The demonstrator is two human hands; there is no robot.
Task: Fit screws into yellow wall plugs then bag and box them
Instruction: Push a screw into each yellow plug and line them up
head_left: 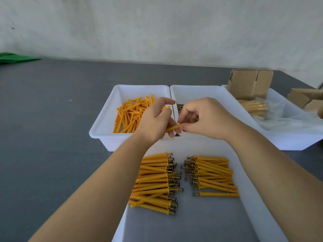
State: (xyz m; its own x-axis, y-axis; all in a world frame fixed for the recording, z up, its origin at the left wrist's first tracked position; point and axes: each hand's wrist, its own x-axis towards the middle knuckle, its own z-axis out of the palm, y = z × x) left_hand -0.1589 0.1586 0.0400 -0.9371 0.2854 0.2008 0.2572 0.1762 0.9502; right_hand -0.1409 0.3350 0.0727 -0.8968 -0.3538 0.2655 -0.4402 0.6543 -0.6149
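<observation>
My left hand (155,119) grips a yellow wall plug (173,128) above the gap between two white bins. My right hand (201,117) meets the plug's open end with pinched fingertips; whatever it pinches is hidden. The left bin (104,119) holds loose yellow plugs (129,116). The middle bin (201,91) holds dark screws (180,107), mostly hidden behind my right hand. In the near tray (248,198) lie two piles of plugs with screws fitted, one at the left (155,182) and one at the right (213,175).
A third white bin (297,142) at the right holds clear plastic bags (272,109) with filled plugs and a flattened cardboard box (250,84). More cardboard boxes (305,98) sit at the far right. Green material (14,58) lies at the table's far left. The grey table (52,110) meets a pale wall.
</observation>
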